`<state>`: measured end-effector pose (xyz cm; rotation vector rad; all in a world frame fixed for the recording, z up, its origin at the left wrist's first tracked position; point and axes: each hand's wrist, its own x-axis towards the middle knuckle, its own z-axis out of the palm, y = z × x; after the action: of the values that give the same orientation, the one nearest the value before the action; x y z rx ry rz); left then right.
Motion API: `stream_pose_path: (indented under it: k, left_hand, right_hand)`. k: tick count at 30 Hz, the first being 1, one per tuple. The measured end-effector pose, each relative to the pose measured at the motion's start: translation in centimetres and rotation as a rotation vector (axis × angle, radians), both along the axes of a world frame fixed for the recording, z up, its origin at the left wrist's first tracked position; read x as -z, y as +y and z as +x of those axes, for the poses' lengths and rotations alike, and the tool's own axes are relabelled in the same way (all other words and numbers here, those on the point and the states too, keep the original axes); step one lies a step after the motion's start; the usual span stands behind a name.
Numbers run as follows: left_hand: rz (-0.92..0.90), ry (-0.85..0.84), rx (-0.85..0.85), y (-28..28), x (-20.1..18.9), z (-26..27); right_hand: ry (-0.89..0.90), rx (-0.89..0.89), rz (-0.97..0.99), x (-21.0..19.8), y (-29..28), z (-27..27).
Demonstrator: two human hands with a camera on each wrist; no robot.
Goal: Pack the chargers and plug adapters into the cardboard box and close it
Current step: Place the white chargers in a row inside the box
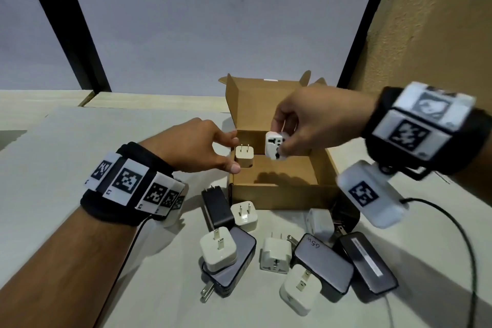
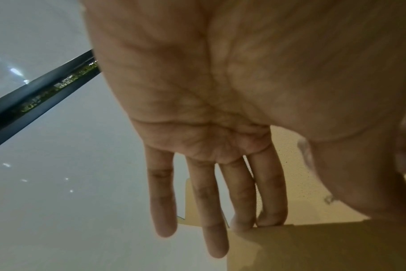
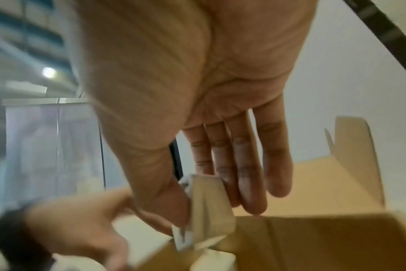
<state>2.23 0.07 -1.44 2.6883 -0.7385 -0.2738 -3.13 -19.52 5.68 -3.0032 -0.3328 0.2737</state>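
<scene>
My right hand pinches a white plug adapter over the cardboard box; left hand, fingers relaxed, beside a small charger; contact unclear.

Right hand pinching, left hand extended (fingers straight).

Right hand fills the frame palm-on, thumb and fingers pinching a white plug adapter just over the open cardboard box. The box's lid stands up behind the fingers, one side flap upright on the right. Low on the left, blurred, the left hand sits at the box's edge, with something pale inside the box at the bottom, too blurred to name.
</scene>
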Motion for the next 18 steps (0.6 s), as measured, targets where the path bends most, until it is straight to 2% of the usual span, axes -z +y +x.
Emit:
stream_pose_path:
  k: [4,9,15,18]
  left_hand:
    - [-0.001,0.004,0.013,0.0,0.0,0.0]
    - [-0.005,0.007,0.028,0.3,0.2,0.2]
    - [-0.025,0.006,0.04,0.4,0.1,0.1]
    - [-0.034,0.01,0.048,0.4,0.1,-0.1]
  right_hand:
    - [0.002,0.005,-0.212,3.1,-0.2,3.6]
    - [0.068,-0.062,-0.37,5.4,0.5,5.6]
    - [0.131,-0.188,-0.623,5.8,2.6,5.7]
    - [0.124,-0.229,-0.677,6.0,3.2,5.7]
